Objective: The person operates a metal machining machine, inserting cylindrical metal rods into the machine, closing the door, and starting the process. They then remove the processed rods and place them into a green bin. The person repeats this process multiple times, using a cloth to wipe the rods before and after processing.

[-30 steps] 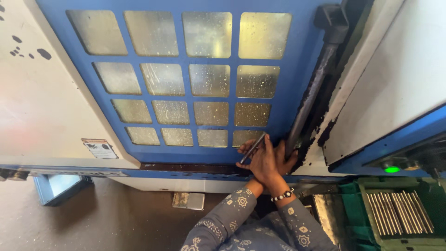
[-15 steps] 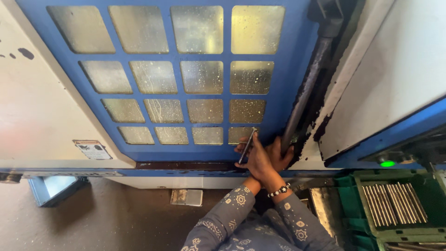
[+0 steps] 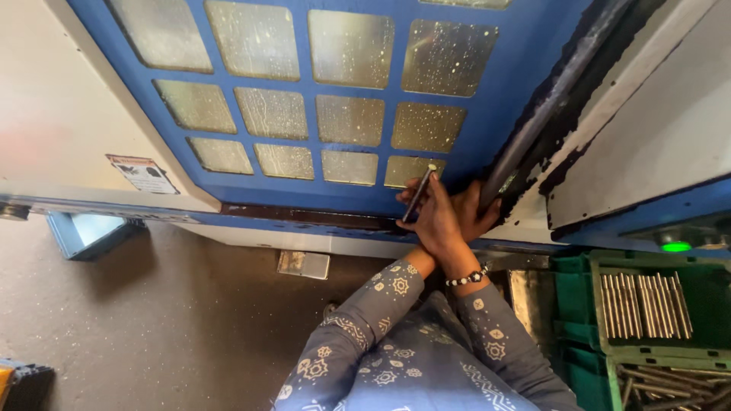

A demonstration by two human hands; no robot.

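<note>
Left hand (image 3: pixel 430 221) closed around a thin dark rod (image 3: pixel 419 195), held upright against the lower edge of the blue door (image 3: pixel 365 194). Right hand (image 3: pixel 470 213) pressed beside it, fingers curled at the door's edge; grip unclear. Beaded bracelet (image 3: pixel 467 278) on right wrist. Green crate (image 3: pixel 579 304) of metal rods (image 3: pixel 643 304) lower right.

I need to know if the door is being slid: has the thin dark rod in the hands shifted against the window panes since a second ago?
Cannot tell. The rod sits by the bottom-right pane as before, held in the clasped hands; the camera itself moved.
</note>
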